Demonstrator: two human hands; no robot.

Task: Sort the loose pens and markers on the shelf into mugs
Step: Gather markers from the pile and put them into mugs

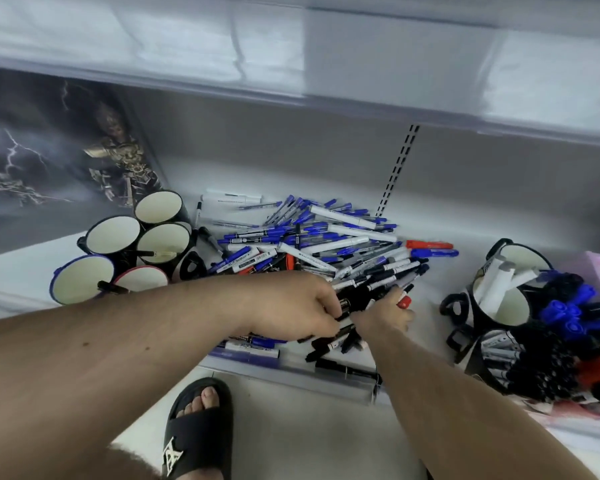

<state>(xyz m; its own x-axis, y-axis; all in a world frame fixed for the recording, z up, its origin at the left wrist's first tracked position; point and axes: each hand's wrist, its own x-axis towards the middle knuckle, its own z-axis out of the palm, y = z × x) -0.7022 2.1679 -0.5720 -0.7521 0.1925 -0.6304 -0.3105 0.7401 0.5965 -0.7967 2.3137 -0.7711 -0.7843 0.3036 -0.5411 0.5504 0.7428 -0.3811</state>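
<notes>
A heap of pens [326,244] lies mid-frame on the shelf [430,299], mugs [132,251] clustered to its left, filled mugs [520,306] at right, both hands at the heap's near edge.

Head view, steeply down, close.

Both my forearms reach forward and converge, left hand [302,306] curled knuckles-up and gripping, right hand [387,311] just beside it, fingers bent and pinching.
</notes>
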